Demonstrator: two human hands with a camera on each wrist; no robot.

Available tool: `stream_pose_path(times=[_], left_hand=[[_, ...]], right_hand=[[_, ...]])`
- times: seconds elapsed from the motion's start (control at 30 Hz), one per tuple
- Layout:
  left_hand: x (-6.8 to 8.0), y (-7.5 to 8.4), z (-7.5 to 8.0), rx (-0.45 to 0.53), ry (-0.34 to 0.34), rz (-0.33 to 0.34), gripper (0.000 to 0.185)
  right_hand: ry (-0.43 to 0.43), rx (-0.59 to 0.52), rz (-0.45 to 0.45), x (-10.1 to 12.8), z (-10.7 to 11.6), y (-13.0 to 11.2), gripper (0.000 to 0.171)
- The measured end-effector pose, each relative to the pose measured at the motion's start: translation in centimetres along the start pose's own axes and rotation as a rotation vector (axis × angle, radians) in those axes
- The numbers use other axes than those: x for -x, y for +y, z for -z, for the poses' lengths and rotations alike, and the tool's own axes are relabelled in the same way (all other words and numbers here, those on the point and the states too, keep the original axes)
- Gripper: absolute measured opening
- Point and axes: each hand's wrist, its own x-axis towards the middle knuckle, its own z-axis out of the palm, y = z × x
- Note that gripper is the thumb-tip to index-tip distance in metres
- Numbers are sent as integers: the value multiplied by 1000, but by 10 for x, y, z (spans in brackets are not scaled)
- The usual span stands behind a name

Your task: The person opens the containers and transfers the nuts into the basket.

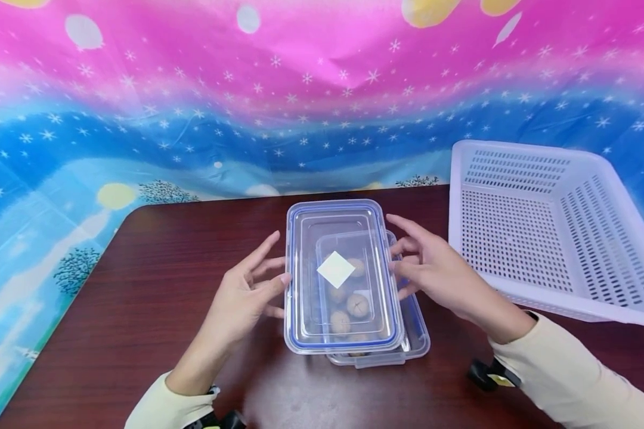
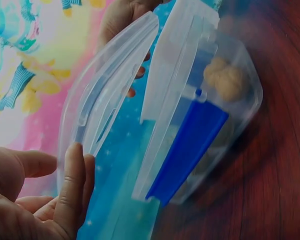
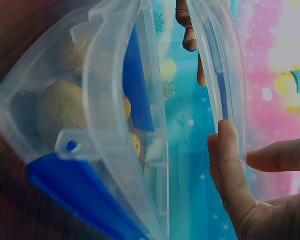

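Observation:
Both hands hold a clear rectangular lid (image 1: 343, 223) with a blue sealing ring and a white diamond sticker. My left hand (image 1: 244, 295) pinches its left edge between thumb and fingers. On the opposite edge, my right hand (image 1: 437, 271) grips it the same way. Below sits a clear plastic container (image 1: 417, 330), offset slightly right, with a gap under the lid in both wrist views. Several round tan walnuts (image 2: 226, 82) lie inside it. Blue latches, one on the near side (image 2: 187, 150) in the left wrist view, hang folded out from the container's rim.
A white perforated plastic basket (image 1: 558, 173) stands at the right of the dark red-brown table (image 1: 193, 256). Behind the table hangs a pink and blue snowflake-patterned cloth (image 1: 300, 119). Black wrist cameras (image 1: 491, 375) sit at the cream sleeves.

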Motion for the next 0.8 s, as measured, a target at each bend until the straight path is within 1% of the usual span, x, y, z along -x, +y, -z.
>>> stream_pose_path(times=[0.23, 0.37, 0.47, 0.6, 0.8], left_hand=[[3, -2, 24, -93, -4, 42, 70], [5, -6, 39, -126, -7, 62, 68], [6, -7, 51, -142, -17, 59, 67], [6, -7, 64, -172, -25, 55, 67], [3, -10, 83, -203, -21, 81, 68]], right_hand=[[-74, -4, -56, -21, -20, -1, 78], [-109, -9, -72, -34, -34, 0, 78], [-130, -16, -85, -41, -41, -2, 77], [-146, -25, -112, -50, -50, -5, 76], [-156, 6, -145, -64, -66, -8, 77]])
